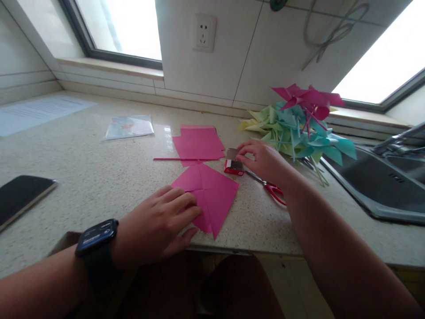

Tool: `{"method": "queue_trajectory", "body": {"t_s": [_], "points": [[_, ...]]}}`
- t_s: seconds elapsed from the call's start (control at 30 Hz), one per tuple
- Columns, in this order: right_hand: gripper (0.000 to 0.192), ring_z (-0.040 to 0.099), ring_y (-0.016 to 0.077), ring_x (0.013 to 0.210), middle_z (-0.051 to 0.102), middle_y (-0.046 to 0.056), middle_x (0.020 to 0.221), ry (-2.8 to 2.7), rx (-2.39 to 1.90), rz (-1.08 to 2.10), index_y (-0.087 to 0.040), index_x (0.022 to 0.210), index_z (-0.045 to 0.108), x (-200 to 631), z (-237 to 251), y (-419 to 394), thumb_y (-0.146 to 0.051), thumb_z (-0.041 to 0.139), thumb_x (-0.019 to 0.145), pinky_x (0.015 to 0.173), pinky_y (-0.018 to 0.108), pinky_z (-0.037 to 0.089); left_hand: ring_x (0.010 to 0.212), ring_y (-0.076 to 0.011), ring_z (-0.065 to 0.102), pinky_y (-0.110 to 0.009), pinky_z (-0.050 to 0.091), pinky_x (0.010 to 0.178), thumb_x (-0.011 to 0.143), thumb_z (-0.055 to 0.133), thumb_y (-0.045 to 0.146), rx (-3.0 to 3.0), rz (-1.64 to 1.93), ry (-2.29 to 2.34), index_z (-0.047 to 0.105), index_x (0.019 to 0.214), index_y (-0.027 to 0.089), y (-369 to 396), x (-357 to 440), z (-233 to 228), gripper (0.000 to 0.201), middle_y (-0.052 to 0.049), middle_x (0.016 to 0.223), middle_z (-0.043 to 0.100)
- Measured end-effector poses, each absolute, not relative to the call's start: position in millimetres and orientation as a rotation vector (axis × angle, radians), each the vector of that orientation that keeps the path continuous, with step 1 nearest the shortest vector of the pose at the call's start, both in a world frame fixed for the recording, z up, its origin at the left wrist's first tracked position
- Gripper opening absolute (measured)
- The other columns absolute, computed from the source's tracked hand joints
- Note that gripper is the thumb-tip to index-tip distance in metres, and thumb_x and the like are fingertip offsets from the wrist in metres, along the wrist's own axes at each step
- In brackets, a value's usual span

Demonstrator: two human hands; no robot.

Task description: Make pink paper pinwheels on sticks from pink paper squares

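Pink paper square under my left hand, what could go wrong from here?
1. The pink paper square overhangs the counter edge; if the left hand lifts, it may slip off.
2. The right hand at the small red box is close to the scissors and might nudge them.

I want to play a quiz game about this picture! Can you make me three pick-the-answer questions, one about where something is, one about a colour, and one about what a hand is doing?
1. Where are the scissors?
A. On the windowsill
B. On the counter beside the right hand
C. In the sink

2. What colour is the cut paper square under the left hand?
A. Pink
B. Yellow
C. White

3. What is the right hand doing?
A. Holding the phone
B. Waving in the air
C. Touching a small red box

Answers:
1 B: the red handles lie by the right wrist.
2 A: the sheet is bright pink.
3 C: the fingertips rest on the box.
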State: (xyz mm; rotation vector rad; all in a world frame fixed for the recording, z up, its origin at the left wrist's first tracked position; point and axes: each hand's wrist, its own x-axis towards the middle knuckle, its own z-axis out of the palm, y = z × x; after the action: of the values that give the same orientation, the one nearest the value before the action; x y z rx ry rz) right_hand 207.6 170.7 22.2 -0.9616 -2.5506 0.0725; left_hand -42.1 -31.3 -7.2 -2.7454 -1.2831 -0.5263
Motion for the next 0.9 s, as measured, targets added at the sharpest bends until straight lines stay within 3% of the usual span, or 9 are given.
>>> {"method": "queue_trajectory", "body": {"t_s": [0.27,0.6,0.8,0.9], "points": [[0.021,0.072,0.0259,0.091,0.08,0.008,0.099,-2.42,-1.039,0.137,-0.021,0.098,0.08,208.7,23.1,165.4,-0.03,0.063,0.09,0.081,0.039,0.05,0.098,-0.0249,0.061,-0.041,0.05,0.088,0.094,0.057,0.025,-2.751,-0.497,-1.291,0.064,0.114,0.021,-31.0,-41.9,-7.5,0.022,-0.008,0.105,0.067],[0.019,0.069,0.0246,0.086,0.077,0.008,0.09,-2.357,-1.006,0.105,-0.019,0.094,0.078,208.6,22.1,165.0,-0.03,0.062,0.091,0.076,0.037,0.048,0.098,-0.0252,0.061,-0.042,0.05,0.089,0.093,0.057,0.026,-2.756,-0.475,-1.298,0.064,0.114,0.021,-31.9,-42.7,-8.2,0.022,-0.009,0.108,0.067],[0.013,0.066,0.0261,0.101,0.076,0.009,0.104,-2.359,-0.852,0.066,-0.021,0.089,0.071,208.9,20.1,168.6,-0.025,0.059,0.091,0.096,0.043,0.046,0.1,-0.0261,0.061,-0.043,0.05,0.09,0.092,0.06,0.028,-2.753,-0.462,-1.324,0.064,0.115,0.022,-32.0,-43.1,-10.0,0.024,-0.009,0.11,0.066],[0.012,0.065,0.026,0.103,0.073,0.009,0.106,-2.333,-0.798,0.073,-0.021,0.085,0.07,209.0,19.8,168.8,-0.025,0.06,0.09,0.098,0.044,0.046,0.099,-0.0252,0.061,-0.042,0.05,0.09,0.092,0.059,0.027,-2.747,-0.501,-1.311,0.065,0.113,0.022,-31.9,-42.8,-9.5,0.022,-0.008,0.106,0.066]]}}
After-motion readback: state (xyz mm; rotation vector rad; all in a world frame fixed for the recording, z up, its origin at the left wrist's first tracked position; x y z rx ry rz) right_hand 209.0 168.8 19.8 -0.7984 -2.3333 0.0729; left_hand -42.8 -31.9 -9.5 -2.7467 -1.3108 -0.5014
